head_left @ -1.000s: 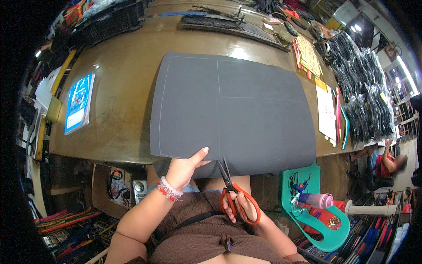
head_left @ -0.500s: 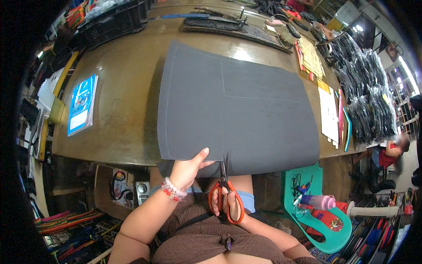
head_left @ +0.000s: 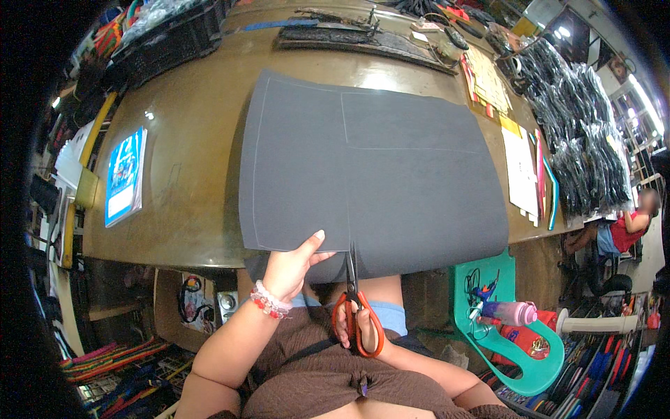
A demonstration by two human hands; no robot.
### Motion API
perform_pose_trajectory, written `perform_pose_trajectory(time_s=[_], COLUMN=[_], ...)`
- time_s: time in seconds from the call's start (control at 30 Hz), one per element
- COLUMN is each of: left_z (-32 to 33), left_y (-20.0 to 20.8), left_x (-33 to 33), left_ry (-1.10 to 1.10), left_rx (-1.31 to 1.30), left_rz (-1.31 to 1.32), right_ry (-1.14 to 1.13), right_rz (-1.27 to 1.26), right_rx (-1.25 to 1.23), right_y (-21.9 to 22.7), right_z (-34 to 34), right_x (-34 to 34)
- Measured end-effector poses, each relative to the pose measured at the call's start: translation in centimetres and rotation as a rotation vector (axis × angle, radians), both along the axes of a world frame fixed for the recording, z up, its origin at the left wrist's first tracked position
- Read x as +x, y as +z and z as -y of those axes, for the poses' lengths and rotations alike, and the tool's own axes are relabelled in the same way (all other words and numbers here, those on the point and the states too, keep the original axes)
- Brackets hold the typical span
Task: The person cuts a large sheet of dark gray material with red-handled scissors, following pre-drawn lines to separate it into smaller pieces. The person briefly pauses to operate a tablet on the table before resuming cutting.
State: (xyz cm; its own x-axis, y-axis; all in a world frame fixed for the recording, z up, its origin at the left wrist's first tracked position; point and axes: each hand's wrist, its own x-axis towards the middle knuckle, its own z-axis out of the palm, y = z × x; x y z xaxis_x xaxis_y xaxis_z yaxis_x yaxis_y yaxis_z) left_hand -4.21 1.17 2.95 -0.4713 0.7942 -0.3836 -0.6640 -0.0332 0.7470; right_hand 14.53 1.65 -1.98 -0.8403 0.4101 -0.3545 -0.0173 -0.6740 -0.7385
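A large dark grey sheet (head_left: 405, 188) with thin pale lines drawn on it lies on the table, its near edge bending down over the table's front. My left hand (head_left: 289, 272) pinches that near edge, thumb on top and the other fingers mostly hidden beneath. In my right hand (head_left: 359, 325) is a pair of scissors (head_left: 352, 286) with orange-red handles, fingers through the loops. Its dark blades point away from me and meet the sheet's near edge just right of my left hand, close to a pale line. The blades are nearly together.
A blue booklet (head_left: 126, 178) lies on the table (head_left: 188, 140) at left. Paper patterns (head_left: 520, 171) and a pile of plastic-wrapped black goods (head_left: 586, 140) are at right. Below right stands a green stool (head_left: 481, 272) with a pink-capped bottle (head_left: 506, 312). Another person (head_left: 624, 227) sits far right.
The scissors' blades and handles have come closer together. The sheet appears slightly further left, and my left hand has shifted a little left with it.
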Motion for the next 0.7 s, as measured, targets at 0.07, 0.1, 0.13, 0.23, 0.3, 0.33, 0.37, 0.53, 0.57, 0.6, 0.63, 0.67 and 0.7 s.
perform_pose_trajectory(time_s=[0.07,0.1,0.13,0.23,0.3,0.33,0.37,0.53,0.57,0.6,0.63,0.67,0.7], left_z=[-0.1,-0.2,-0.3,-0.6,-0.8,-1.0,-1.1,-0.9,-0.9,-0.9,-0.8,-0.8,-0.7], left_y=[0.2,0.4,0.5,0.7,0.6,0.5,0.4,-0.1,-0.2,-0.2,-0.3,-0.3,-0.4], left_x=[0.2,0.3,0.4,0.6,0.3,0.0,-0.4,-0.7,-0.7,-0.7,-0.7,-0.7,-0.7], left_ry=[0.003,0.012,0.021,0.051,0.049,0.048,0.048,0.064,0.067,0.07,0.06,0.052,0.048], left_rx=[0.014,-0.019,0.024,0.052,0.055,0.049,0.042,0.056,0.057,0.058,0.053,0.044,0.019], left_rz=[-0.027,-0.038,-0.049,-0.073,-0.078,-0.078,-0.073,-0.074,-0.075,-0.074,-0.071,-0.064,-0.052], right_ry=[-0.021,-0.03,-0.037,-0.06,-0.089,-0.096,-0.104,-0.073,-0.057,-0.059,-0.055,-0.046,-0.046], right_rz=[-0.03,-0.039,-0.063,-0.116,-0.02,0.018,0.046,0.163,0.195,0.203,0.215,0.242,0.238], right_rx=[-0.018,-0.019,-0.032,-0.005,0.051,0.076,0.129,0.246,0.237,0.253,0.257,0.244,0.259], right_y=[0.1,0.2,0.3,0.4,0.6,0.6,0.7,0.9,1.0,1.0,1.1,1.1,1.2], right_z=[0.1,0.2,0.2,0.0,-0.2,-0.4,-0.6,-1.5,-1.5,-1.6,-1.6,-1.6,-1.7], right_x=[-0.1,-0.2,-0.4,-1.0,-1.3,-1.4,-1.5,-1.4,-1.4,-1.4,-1.4,-1.4,-1.3])
